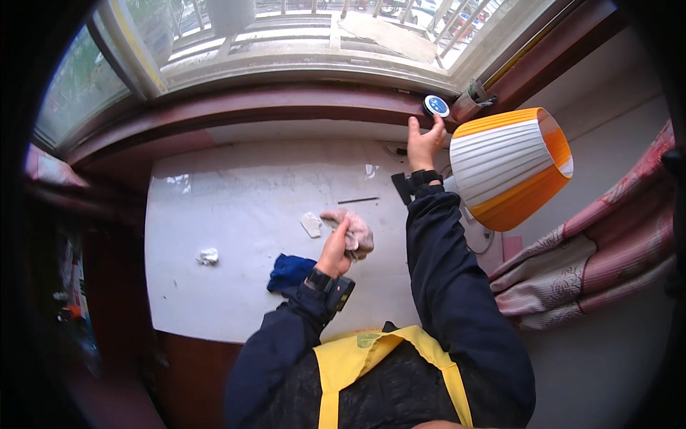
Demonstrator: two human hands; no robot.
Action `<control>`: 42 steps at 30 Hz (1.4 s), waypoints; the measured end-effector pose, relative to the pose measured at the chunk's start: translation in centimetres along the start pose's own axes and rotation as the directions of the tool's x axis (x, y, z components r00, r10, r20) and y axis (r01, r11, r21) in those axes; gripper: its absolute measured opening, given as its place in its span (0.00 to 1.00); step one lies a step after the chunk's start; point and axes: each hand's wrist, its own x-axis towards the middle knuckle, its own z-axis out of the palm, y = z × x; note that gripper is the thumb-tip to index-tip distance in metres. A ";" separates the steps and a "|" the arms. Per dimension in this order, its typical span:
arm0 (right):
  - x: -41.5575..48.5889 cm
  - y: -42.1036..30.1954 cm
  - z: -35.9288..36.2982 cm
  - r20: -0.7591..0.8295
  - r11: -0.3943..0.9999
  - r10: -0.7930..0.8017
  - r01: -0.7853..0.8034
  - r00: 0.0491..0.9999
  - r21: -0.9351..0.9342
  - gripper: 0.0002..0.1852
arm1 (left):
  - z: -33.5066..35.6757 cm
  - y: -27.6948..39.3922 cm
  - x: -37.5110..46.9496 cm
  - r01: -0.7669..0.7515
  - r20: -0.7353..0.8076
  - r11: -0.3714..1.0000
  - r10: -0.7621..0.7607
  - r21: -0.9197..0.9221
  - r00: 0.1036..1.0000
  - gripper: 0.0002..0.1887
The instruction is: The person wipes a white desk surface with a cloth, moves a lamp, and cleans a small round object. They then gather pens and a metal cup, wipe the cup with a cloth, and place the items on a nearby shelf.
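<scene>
My left hand (336, 252) grips a crumpled pink cloth (362, 236) above the white tabletop (225, 300). Out at the window sill, my right hand (425, 142) has its thumb and fingers spread. One fingertip meets the lower edge of a small round object (437, 106) with a blue and white face, or overlaps it in view; I cannot tell whether they touch. A dark blue cloth (289, 272) lies beside my left wrist. Close to the pink cloth are a flat white piece (311, 224) and a thin dark stick (358, 200).
A table lamp's orange and white pleated shade (498, 166) tilts close by my right forearm. A cup holding small items (470, 104) stands on the dark red window sill (278, 102). Crumpled white paper (207, 256) rests at the table's left. A pink curtain (579, 268) hangs at right.
</scene>
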 end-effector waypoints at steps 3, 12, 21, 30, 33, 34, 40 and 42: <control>2.3 2.2 1.8 -0.158 0.995 0.048 -0.061 0.986 -0.077 0.40 | -0.9 1.6 -1.9 -0.005 -0.103 1.000 0.002 -0.024 0.995 0.16; 4.6 3.4 4.8 -0.250 0.906 0.303 -0.360 0.919 -0.222 0.47 | -1.2 4.1 -1.3 0.047 -0.115 0.998 -0.051 -0.030 0.992 0.16; 3.7 2.8 4.2 -0.249 0.972 0.233 -0.231 0.940 0.038 0.42 | -0.3 3.9 -0.7 0.060 -0.135 0.995 -0.049 0.080 0.990 0.15; -5.3 -6.7 -2.3 0.902 -0.406 0.177 -0.805 0.394 0.432 0.30 | 0.5 5.5 -2.5 -0.233 -0.117 0.933 0.273 0.274 0.955 0.22; -7.7 -10.2 -4.6 0.952 -0.378 0.041 -0.878 0.302 0.295 0.32 | 1.1 6.4 -4.3 -0.445 -0.019 0.765 0.511 0.465 0.859 0.30; -8.4 -11.1 -5.4 0.957 -0.344 0.028 -0.896 0.289 0.281 0.32 | 1.3 6.5 -5.0 -0.486 0.001 0.705 0.567 0.516 0.824 0.29; -12.8 -15.4 -9.7 0.852 0.111 -0.097 -0.845 0.514 0.523 0.39 | 1.7 7.4 -10.2 -0.315 0.170 0.882 0.271 0.350 0.948 0.19; -14.4 -16.4 -11.2 0.737 0.427 -0.231 -0.614 0.635 0.663 0.45 | 1.5 7.0 -12.1 -0.191 0.255 0.982 0.184 0.001 0.949 0.18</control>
